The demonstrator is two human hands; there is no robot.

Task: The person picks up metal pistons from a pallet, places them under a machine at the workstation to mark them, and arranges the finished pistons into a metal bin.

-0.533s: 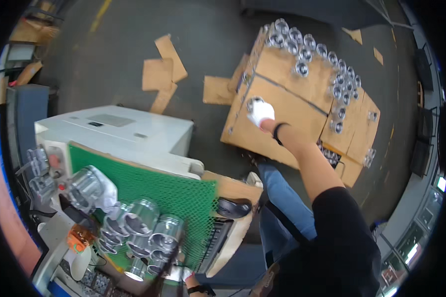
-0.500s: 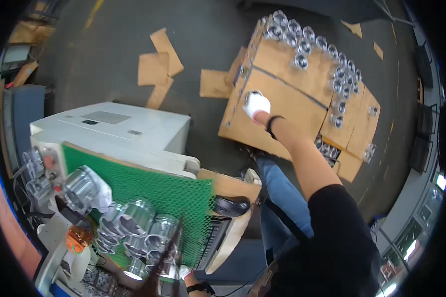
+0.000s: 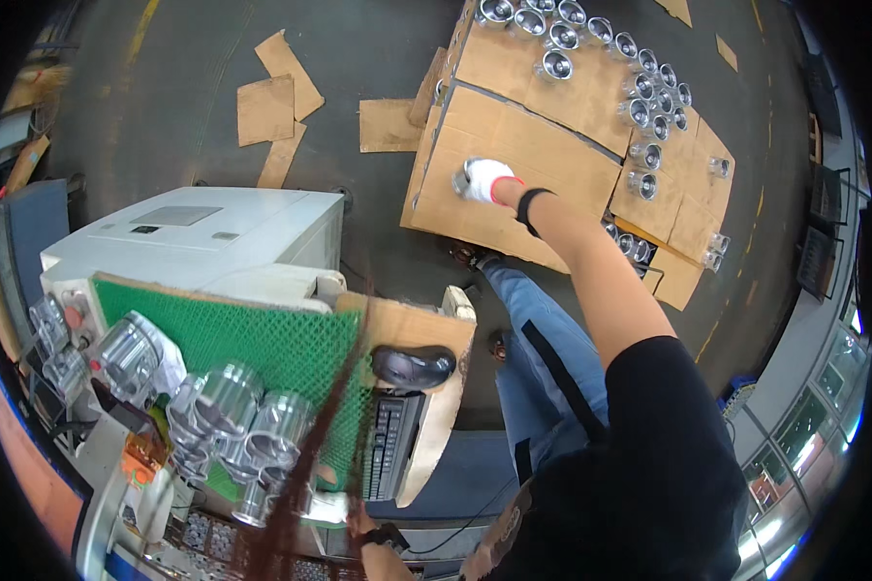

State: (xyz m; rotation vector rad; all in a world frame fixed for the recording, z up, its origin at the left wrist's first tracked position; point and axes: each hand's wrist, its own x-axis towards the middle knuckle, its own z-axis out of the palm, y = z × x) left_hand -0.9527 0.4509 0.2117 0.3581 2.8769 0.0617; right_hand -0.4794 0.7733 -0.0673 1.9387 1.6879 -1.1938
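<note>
My right hand, in a white glove, is closed on a shiny metal piston over the near cardboard sheet. The piston lies tilted at the fingers' left side; whether it touches the cardboard I cannot tell. At the lower middle, my left hand, also gloved in white, is beside a group of metal pistons on a green mesh mat. Dark blurred strands cross in front of it, and its fingers are mostly hidden.
Several more pistons stand on the cardboard's far and right parts. A black mouse and keyboard sit right of the mat. A white machine housing stands behind it. Loose cardboard pieces lie on the floor.
The whole view has shifted, moving the scene up and left. My right hand has turned, so its piston now points left instead of away. More of my left forearm shows.
</note>
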